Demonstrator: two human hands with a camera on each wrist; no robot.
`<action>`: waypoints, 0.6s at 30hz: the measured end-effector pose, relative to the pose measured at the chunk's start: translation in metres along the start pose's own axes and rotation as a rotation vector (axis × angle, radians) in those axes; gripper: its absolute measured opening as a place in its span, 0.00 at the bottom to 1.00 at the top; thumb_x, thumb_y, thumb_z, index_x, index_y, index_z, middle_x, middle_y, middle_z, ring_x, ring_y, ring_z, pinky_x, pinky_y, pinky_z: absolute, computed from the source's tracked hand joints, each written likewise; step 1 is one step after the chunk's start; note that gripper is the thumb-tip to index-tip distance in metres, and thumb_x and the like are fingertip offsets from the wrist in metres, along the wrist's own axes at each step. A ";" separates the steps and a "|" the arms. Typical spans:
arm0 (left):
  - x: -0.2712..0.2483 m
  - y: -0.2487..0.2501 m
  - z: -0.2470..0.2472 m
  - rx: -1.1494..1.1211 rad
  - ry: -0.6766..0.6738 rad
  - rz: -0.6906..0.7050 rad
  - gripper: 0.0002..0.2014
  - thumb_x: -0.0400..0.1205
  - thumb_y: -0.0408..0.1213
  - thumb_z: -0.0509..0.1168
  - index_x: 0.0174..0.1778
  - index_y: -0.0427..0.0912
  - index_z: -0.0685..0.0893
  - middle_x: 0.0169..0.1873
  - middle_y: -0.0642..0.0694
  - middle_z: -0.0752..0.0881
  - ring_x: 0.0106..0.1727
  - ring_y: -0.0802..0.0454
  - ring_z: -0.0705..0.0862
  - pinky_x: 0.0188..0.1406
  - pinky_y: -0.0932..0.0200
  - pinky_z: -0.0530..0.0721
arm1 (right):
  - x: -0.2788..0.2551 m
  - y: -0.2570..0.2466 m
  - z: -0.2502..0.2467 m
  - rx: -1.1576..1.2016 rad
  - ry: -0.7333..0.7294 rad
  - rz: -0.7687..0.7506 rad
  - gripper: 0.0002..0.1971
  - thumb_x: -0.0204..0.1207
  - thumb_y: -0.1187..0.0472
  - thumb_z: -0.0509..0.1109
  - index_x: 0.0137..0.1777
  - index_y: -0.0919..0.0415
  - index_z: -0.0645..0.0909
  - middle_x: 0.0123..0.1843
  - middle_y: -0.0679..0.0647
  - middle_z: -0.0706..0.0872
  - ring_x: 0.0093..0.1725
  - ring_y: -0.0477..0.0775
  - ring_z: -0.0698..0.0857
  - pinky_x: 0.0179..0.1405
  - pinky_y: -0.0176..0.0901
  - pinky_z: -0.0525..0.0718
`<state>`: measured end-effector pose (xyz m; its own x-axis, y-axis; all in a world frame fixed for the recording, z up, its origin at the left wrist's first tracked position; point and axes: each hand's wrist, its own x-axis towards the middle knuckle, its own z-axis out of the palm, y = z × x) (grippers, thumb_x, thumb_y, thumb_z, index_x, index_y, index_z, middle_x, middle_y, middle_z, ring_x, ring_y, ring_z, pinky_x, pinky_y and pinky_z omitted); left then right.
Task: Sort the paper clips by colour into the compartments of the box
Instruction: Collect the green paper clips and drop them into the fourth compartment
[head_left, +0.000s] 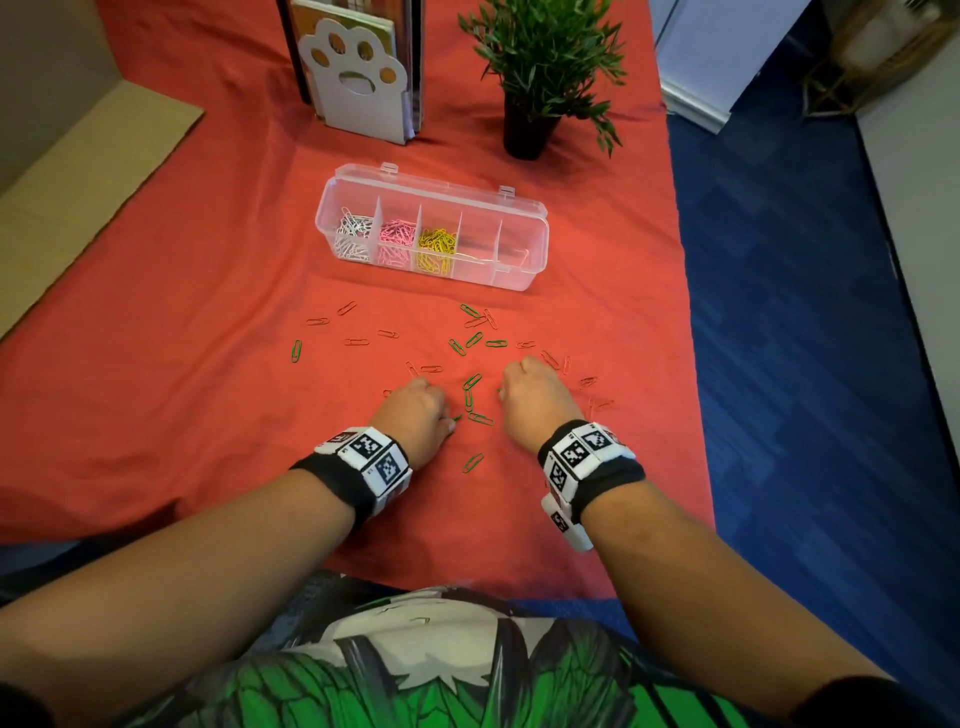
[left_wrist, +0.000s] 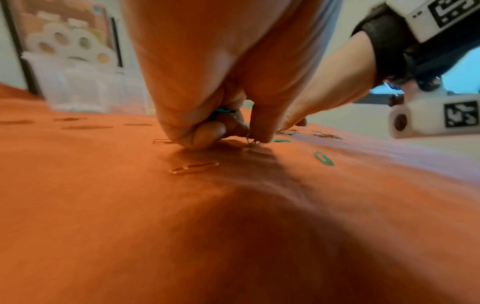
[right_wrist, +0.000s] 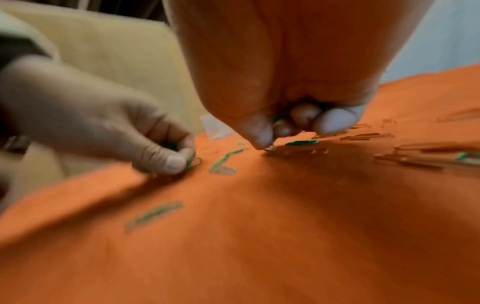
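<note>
From the head view, my left hand (head_left: 415, 410) and right hand (head_left: 527, 397) are both curled down among the loose green wire paper clips (head_left: 471, 382) and red wire paper clips (head_left: 356, 342) on the red cloth (head_left: 156, 364), near of the clear plastic compartment box (head_left: 530, 270), whose 3 left compartments hold white, pink and yellow clips and 2 right ones look bare. My left wrist view shows my fingers (left_wrist: 205, 133) clenched round gathered green clips, thumb and forefinger pinching another off the cloth. My right wrist view shows the same green-clip grasp, so I judge green gathering is in hand; next calls for carrying both handfuls to 1 bare compartment.

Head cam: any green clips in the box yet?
No. The box holds white, pink and yellow clips in its three left compartments; the green clips lie on the red cloth.
</note>
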<state>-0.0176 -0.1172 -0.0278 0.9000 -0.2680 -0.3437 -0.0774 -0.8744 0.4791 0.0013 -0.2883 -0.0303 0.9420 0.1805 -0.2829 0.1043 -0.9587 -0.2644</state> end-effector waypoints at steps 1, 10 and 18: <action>-0.001 0.000 -0.003 -0.075 0.005 -0.004 0.06 0.78 0.39 0.65 0.44 0.39 0.82 0.45 0.41 0.79 0.51 0.43 0.80 0.53 0.59 0.73 | 0.003 0.002 -0.002 0.109 -0.016 0.029 0.08 0.78 0.63 0.60 0.52 0.66 0.76 0.55 0.64 0.78 0.57 0.64 0.78 0.58 0.52 0.76; 0.002 0.004 -0.023 -1.270 -0.052 -0.220 0.12 0.80 0.26 0.61 0.35 0.47 0.75 0.25 0.50 0.75 0.21 0.63 0.70 0.18 0.71 0.69 | -0.008 0.027 -0.031 1.527 -0.012 0.448 0.14 0.78 0.76 0.56 0.43 0.55 0.74 0.33 0.52 0.73 0.26 0.44 0.66 0.21 0.33 0.64; 0.015 0.009 -0.041 -1.636 -0.272 -0.382 0.11 0.80 0.35 0.54 0.38 0.45 0.81 0.25 0.51 0.77 0.26 0.57 0.77 0.26 0.65 0.80 | -0.002 0.025 -0.036 1.513 -0.028 0.588 0.09 0.77 0.67 0.60 0.36 0.56 0.74 0.30 0.51 0.71 0.26 0.46 0.70 0.20 0.34 0.72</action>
<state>0.0131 -0.1123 0.0046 0.6540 -0.3647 -0.6628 0.7558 0.3517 0.5523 0.0138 -0.3207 -0.0036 0.7285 -0.0936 -0.6786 -0.6570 0.1847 -0.7309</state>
